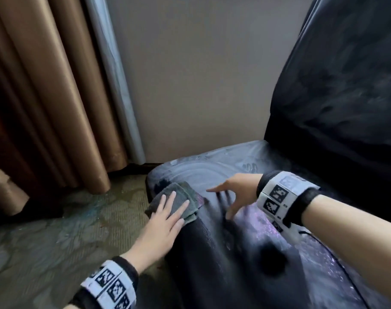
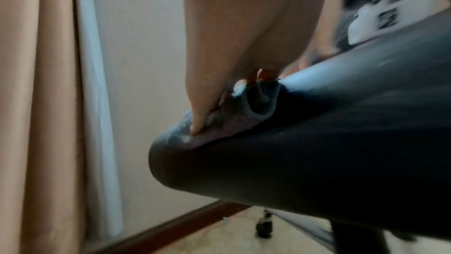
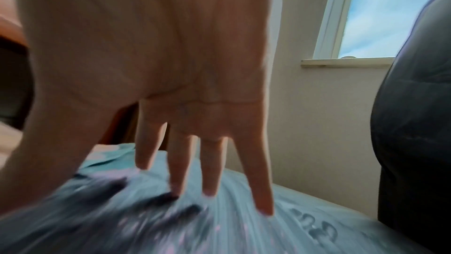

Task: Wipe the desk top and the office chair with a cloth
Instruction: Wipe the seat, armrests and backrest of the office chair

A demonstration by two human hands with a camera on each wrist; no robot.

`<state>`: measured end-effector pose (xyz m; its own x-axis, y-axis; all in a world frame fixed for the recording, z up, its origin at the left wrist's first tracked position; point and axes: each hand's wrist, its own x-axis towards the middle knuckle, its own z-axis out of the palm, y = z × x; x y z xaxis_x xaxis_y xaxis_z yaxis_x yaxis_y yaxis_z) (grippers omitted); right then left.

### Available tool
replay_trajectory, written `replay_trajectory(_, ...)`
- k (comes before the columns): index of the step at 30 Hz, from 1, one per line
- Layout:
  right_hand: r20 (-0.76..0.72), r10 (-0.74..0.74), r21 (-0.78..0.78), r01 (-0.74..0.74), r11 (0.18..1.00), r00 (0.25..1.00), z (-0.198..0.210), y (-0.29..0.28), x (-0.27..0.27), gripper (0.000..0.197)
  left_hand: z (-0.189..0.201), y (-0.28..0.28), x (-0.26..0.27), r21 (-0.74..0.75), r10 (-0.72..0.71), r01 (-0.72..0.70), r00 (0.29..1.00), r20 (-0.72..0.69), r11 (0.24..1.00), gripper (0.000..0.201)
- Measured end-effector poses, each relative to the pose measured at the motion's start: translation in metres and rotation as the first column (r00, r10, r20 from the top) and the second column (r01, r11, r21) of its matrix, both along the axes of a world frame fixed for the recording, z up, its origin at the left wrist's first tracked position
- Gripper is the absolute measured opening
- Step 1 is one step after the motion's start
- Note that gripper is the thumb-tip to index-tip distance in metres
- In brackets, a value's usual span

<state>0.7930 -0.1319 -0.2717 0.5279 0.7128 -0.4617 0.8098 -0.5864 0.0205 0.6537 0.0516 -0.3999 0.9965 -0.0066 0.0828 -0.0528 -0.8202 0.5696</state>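
A folded dark grey-green cloth [image 1: 179,202] lies on the front left corner of the black office chair seat [image 1: 223,253]. My left hand [image 1: 165,221] presses flat on the cloth with straight fingers; in the left wrist view the fingers [image 2: 197,123] push the cloth [image 2: 258,102] against the seat edge [image 2: 268,161]. My right hand [image 1: 232,195] hovers just right of the cloth, fingers spread and pointing down at the seat. The right wrist view shows those fingers [image 3: 212,171] straight, tips close to the shiny seat [image 3: 244,229], holding nothing. The chair backrest [image 1: 346,85] rises at right.
Tan curtains [image 1: 45,97] and a pale sheer hang at left over patterned carpet [image 1: 56,230]. A beige wall [image 1: 201,74] stands behind the chair. A window [image 3: 380,11] shows in the right wrist view, and a chair castor [image 2: 264,227] under the seat.
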Motion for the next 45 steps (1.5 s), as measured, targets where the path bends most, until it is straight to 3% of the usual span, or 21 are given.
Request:
replay_trajectory(1,0.011,-0.035,0.001,0.035,0.999,0.999,-0.002,0.008,0.005,0.098,0.0,0.002,-0.003,0.037,-0.014,0.014,1.0,0.003,0.999,0.064)
replay_trajectory(3,-0.016,-0.109,-0.042,0.109,0.993,0.994,-0.01,0.018,0.009,0.106,0.005,0.014,0.009,0.105,-0.002,0.004,1.0,-0.022,0.995,0.054)
replay_trajectory(4,-0.042,-0.128,-0.061,0.126,0.99,0.991,-0.015,0.017,0.009,0.106,0.008,0.022,0.02,0.104,0.032,-0.027,0.998,-0.047,0.994,0.047)
replay_trajectory(7,-0.11,-0.133,-0.042,0.129,0.991,0.985,-0.025,0.009,0.01,0.103,0.024,0.037,0.052,0.044,0.181,-0.177,0.977,-0.117,0.983,0.053)
replay_trajectory(9,-0.115,-0.119,-0.05,0.114,0.992,0.986,-0.028,0.004,0.012,0.103,0.027,0.035,0.057,0.055,0.2,-0.195,0.975,-0.1,0.979,0.052)
replay_trajectory(12,-0.104,-0.098,-0.093,0.088,0.992,0.99,-0.028,0.006,0.012,0.105,0.012,0.016,0.022,0.062,0.034,-0.034,0.999,0.001,0.997,0.046)
replay_trajectory(15,-0.111,-0.074,-0.114,0.061,0.992,0.991,-0.026,0.006,0.012,0.106,0.004,0.021,0.005,0.114,-0.106,0.107,0.994,-0.023,0.988,0.064)
replay_trajectory(18,-0.122,-0.076,-0.107,0.063,0.992,0.99,-0.027,0.003,0.01,0.106,0.018,0.048,0.046,0.096,0.058,-0.049,0.994,-0.096,0.994,0.048)
replay_trajectory(20,-0.129,-0.074,-0.088,0.063,0.994,0.989,-0.028,0.001,0.008,0.104,0.035,0.057,0.071,0.09,0.202,-0.188,0.962,-0.184,0.978,0.049)
replay_trajectory(22,-0.132,-0.063,-0.075,0.054,0.996,0.989,-0.028,-0.001,0.008,0.102,0.036,0.059,0.078,0.076,0.242,-0.232,0.954,-0.174,0.97,0.05)
replay_trajectory(25,-0.134,-0.041,-0.085,0.029,0.996,0.99,-0.027,0.0,0.009,0.103,0.014,0.046,0.048,0.024,0.092,-0.091,0.994,-0.062,0.996,0.051)
replay_trajectory(27,-0.132,-0.021,-0.093,0.009,0.996,0.991,-0.027,-0.001,0.009,0.104,0.003,0.037,0.022,0.042,-0.037,0.037,0.999,-0.017,0.998,0.067)
replay_trajectory(29,-0.132,-0.011,-0.083,0.0,0.997,0.991,-0.027,-0.001,0.008,0.104,0.004,0.045,0.024,0.049,-0.053,0.055,0.998,-0.026,0.997,0.074)
replay_trajectory(32,-0.132,-0.008,-0.062,0.0,0.998,0.991,-0.026,-0.002,0.006,0.102,0.017,0.068,0.066,0.038,0.115,-0.111,0.986,-0.121,0.993,0.052)
replay_trajectory(34,-0.132,-0.014,-0.048,0.007,0.999,0.991,-0.025,-0.003,0.005,0.101,0.028,0.069,0.087,0.104,0.218,-0.2,0.954,-0.204,0.974,0.05)
replay_trajectory(35,-0.135,-0.016,-0.044,0.01,0.999,0.991,-0.025,-0.003,0.005,0.101,0.028,0.063,0.087,0.15,0.21,-0.181,0.956,-0.206,0.972,0.05)
replay_trajectory(37,-0.145,-0.015,-0.045,0.009,0.999,0.989,-0.025,-0.004,0.005,0.1,0.028,0.045,0.064,0.239,0.058,-0.013,0.982,-0.182,0.971,0.052)
replay_trajectory(39,-0.145,-0.008,-0.047,0.001,0.999,0.989,-0.026,-0.005,0.005,0.099,0.027,0.039,0.039,0.279,-0.114,0.153,0.982,-0.148,0.948,0.074)
replay_trajectory(40,-0.143,-0.001,-0.045,-0.005,0.999,0.99,-0.026,-0.005,0.005,0.099,0.029,0.043,0.04,0.278,-0.134,0.176,0.977,-0.165,0.944,0.079)
replay_trajectory(43,-0.156,0.004,-0.027,-0.008,1.0,0.988,-0.026,-0.007,0.004,0.099,0.042,0.06,0.081,0.293,0.018,0.063,0.963,-0.268,0.954,0.053)
replay_trajectory(45,-0.159,-0.002,-0.004,0.002,1.0,0.987,-0.028,-0.009,0.004,0.098,0.052,0.055,0.104,0.34,0.127,-0.019,0.946,-0.297,0.94,0.046)
